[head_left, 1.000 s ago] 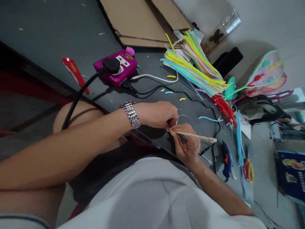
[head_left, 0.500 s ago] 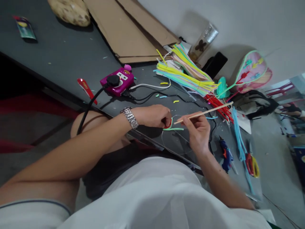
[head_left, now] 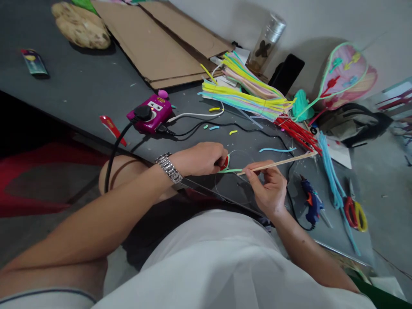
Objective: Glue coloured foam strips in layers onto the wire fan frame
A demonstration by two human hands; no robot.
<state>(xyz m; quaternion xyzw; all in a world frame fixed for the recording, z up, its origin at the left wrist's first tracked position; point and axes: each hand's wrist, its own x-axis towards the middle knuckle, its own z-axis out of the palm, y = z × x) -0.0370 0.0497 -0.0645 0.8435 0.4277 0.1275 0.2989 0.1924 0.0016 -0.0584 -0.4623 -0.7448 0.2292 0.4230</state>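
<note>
You have brought the near end of the pale stick [head_left: 283,162] in your right hand [head_left: 269,185] to the green strip's [head_left: 234,171] end; half a second ago they showed apart. Since a second ago, your left hand [head_left: 203,158] has parted from the right, revealing the strip and a red piece [head_left: 225,163].

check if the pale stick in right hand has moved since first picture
Yes. The far end of the pale stick has swung up the view toward the red stems, away from the glue gun.
</note>
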